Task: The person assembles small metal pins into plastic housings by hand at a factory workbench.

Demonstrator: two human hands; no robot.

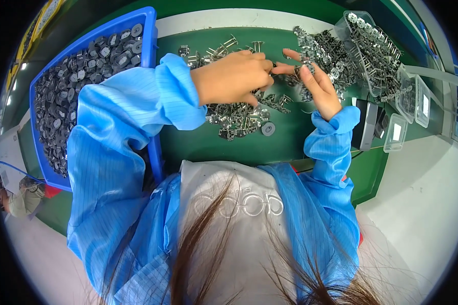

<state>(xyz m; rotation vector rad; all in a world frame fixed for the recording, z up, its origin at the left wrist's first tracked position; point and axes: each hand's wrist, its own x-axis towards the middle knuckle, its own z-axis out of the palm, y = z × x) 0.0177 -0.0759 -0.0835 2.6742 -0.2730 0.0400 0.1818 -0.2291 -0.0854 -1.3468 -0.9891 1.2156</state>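
The left hand is above the bench, its fingers curled and meeting those of the right hand — whether they grip anything, I cannot tell. The right fingers are bent around small metal parts, though their grip is unclear. More parts lie in a heap below the left hand, beside a grey disc, and in a pile beyond the right — near a filled clear tub. A blue bin of dark pieces stands at left.
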